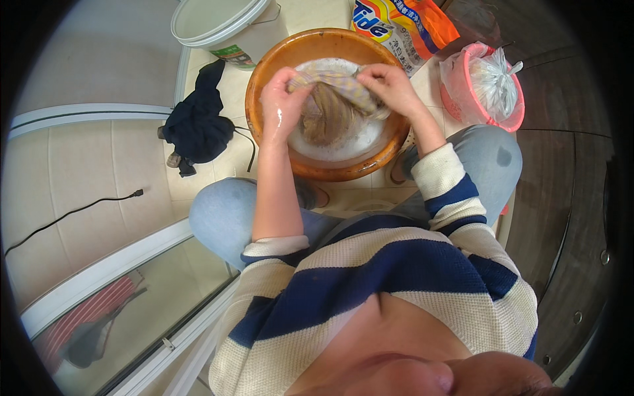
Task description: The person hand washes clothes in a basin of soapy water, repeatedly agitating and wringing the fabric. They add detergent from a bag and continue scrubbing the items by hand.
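Note:
A wet checked cloth (pixel 343 86), greyish with yellowish patches, is stretched between my two hands above an orange-brown basin (pixel 264 56). My left hand (pixel 284 102) pinches its left end, and some suds cling near the wrist. Its right end is gripped by my right hand (pixel 391 87), with thumb and fingers pressed together. From this band the cloth's browner lower part hangs down into white soapy water (pixel 343 146). How far it reaches under the foam is hidden.
Beyond the basin stand a white bucket (pixel 218 20) and an orange detergent bag (pixel 406 30). A pink basket (pixel 452 99) lined with clear plastic is at the right. Dark clothing (pixel 198 122) lies on the left floor, near a black cable (pixel 86 211).

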The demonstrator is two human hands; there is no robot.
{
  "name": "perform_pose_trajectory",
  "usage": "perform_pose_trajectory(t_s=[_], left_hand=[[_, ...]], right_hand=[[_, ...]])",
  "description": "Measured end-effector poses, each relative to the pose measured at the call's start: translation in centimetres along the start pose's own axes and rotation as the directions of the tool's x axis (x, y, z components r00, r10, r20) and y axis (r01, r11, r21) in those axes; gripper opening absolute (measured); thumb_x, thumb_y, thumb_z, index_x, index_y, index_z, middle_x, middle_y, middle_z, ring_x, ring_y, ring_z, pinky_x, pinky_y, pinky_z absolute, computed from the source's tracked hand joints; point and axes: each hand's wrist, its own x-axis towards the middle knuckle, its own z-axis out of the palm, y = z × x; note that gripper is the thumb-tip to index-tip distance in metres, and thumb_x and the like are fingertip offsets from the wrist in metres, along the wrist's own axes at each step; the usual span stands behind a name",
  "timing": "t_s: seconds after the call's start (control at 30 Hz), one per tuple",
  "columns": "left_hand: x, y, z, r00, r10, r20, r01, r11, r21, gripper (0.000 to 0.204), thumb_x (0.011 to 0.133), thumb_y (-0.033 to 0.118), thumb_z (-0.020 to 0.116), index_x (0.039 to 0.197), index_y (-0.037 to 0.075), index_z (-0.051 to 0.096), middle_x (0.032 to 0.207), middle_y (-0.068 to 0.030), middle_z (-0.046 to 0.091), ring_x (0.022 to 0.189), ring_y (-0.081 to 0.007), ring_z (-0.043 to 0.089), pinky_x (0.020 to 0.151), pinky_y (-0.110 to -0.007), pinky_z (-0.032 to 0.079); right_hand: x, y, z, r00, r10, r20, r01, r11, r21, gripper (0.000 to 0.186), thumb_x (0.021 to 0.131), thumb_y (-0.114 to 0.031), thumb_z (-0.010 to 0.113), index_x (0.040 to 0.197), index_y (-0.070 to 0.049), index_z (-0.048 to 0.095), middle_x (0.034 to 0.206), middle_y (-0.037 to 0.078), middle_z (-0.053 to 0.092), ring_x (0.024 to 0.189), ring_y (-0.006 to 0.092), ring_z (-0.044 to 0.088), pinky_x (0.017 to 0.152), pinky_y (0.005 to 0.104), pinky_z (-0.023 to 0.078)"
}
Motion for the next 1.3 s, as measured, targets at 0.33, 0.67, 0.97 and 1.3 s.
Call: perform_pose_trajectory(t_s=[0.33,0.67,0.97,1.3], left_hand=[[0.1,1.4,-3.5,0.996,-0.052,-0.074,0.019,0.921,-0.389,0.019,0.077,-0.007,0.064,0.09,0.004,0.056,0.084,-0.003,0.062,0.075,-0.0099,0.059,0.07,-0.023,0.049],[-3.6,-4.8,2.6,0.5,-0.569,0.653,0.179,0.805,0.565,0.027,0.081,0.028,0.071,0.095,0.007,0.062,0.084,-0.0006,0.061,0.081,-0.0077,0.055,0.069,-0.024,0.043],[-5.2,-5.2,7.2,0.623,-0.252,0.74,0.23,0.964,0.135,0.047,0.083,0.032,0.069,0.114,0.001,0.053,0.097,-0.0053,0.063,0.09,-0.0125,0.056,0.079,-0.032,0.045],[-5.0,-5.3,6.7,0.841,-0.253,0.478,0.178,0.964,0.197,0.037,0.084,0.026,0.071,0.113,0.005,0.06,0.099,-0.0087,0.065,0.087,-0.0166,0.062,0.072,-0.031,0.049]], right_hand=[[-1.0,4.6,0.5,0.903,0.386,0.187,-0.216,0.787,-0.578,0.042,0.067,-0.031,0.077,0.095,-0.001,0.067,0.097,0.02,0.066,0.093,0.0322,0.064,0.082,0.038,0.05],[-1.0,-2.5,-5.5,0.952,0.04,-0.305,-0.035,0.999,0.02,0.014,0.081,-0.013,0.064,0.09,-0.002,0.063,0.073,0.002,0.063,0.068,0.0091,0.056,0.062,0.0241,0.046],[-2.5,-7.8,-7.7,0.922,-0.012,-0.388,0.256,0.77,0.584,0.018,0.092,-0.003,0.053,0.107,0.002,0.059,0.099,0.006,0.064,0.087,0.0132,0.062,0.074,0.0248,0.05],[-0.1,-0.5,-2.9,0.896,0.436,-0.08,-0.307,0.74,0.598,0.042,0.099,-0.031,0.041,0.126,-0.001,0.051,0.119,0.009,0.06,0.104,0.0193,0.059,0.085,0.0338,0.05]])
